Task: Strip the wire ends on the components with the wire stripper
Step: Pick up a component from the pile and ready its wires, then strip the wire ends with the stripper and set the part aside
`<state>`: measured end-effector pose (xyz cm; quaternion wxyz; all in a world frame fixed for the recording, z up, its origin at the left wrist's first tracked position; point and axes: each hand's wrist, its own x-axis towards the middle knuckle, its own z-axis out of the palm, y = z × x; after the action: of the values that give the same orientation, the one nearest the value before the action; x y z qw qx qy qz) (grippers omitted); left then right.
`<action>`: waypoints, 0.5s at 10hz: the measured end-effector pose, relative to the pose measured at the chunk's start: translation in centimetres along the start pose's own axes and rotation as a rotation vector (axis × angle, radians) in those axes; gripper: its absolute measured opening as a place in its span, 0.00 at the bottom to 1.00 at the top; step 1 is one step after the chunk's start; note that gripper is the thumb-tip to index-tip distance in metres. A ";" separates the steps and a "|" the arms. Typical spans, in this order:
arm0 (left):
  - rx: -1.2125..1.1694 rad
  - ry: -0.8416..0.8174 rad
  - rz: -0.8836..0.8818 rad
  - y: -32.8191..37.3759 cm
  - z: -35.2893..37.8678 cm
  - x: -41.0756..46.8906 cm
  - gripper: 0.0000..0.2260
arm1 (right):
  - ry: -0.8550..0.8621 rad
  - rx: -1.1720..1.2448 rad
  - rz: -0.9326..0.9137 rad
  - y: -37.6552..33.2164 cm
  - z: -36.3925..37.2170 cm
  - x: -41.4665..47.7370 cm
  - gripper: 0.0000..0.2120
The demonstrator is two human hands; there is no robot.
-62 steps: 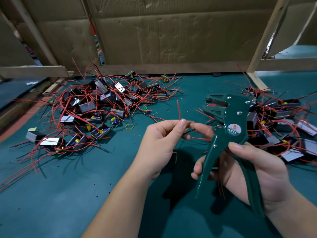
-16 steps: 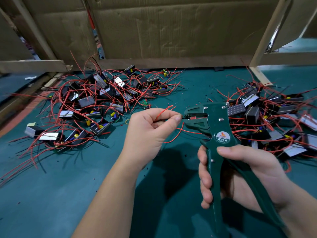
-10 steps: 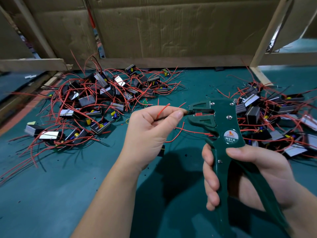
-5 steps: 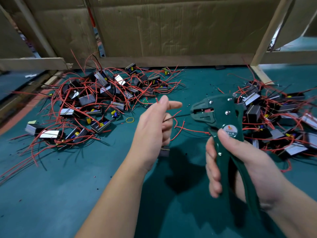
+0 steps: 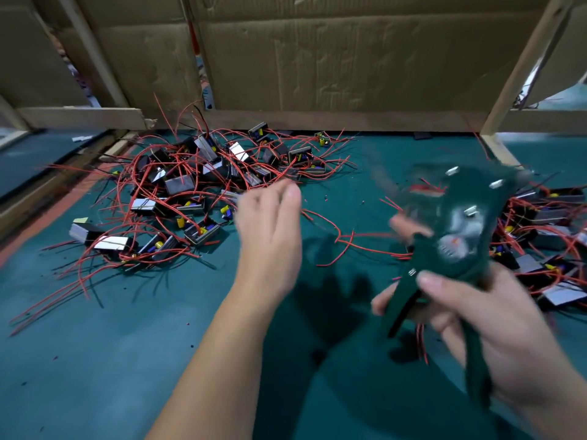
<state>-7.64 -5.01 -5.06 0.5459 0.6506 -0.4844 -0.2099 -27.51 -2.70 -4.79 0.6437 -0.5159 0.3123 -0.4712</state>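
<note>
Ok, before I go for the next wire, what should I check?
1. Grip: right hand holds wire stripper: ok.
2. Picking: left hand holds nothing: ok.
3. Stripper's jaws clear of wire: cannot tell, motion blur.
4. Supply: left pile of components and right pile present: ok.
5. Source of the red wires hanging below the right hand: cannot tell.

Green wire stripper (image 5: 457, 230), motion-blurred, head upward, handles gripped by the right hand (image 5: 476, 315). Black red-wired components heaped on the desk (image 5: 95, 360): left heap (image 5: 203, 192), right heap (image 5: 546, 242).
</note>
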 end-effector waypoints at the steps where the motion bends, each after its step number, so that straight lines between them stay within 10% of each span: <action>1: 0.568 0.287 -0.017 -2.2 -1.6 1.3 0.25 | 0.201 -0.091 -0.139 -0.7 -1.5 0.7 0.22; 2: 0.751 0.202 -0.293 -3.3 -2.3 1.8 0.34 | 0.287 -0.161 -0.165 -1.1 -2.2 0.8 0.24; 5: 0.672 0.226 0.057 -3.8 -1.5 2.1 0.14 | 0.196 -0.009 -0.084 -0.3 -1.7 0.8 0.18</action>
<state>-3.97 -6.24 -7.50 0.3571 0.7993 -0.4809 0.0495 -28.85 -4.08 -4.89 0.5874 -0.4828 0.3541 -0.5444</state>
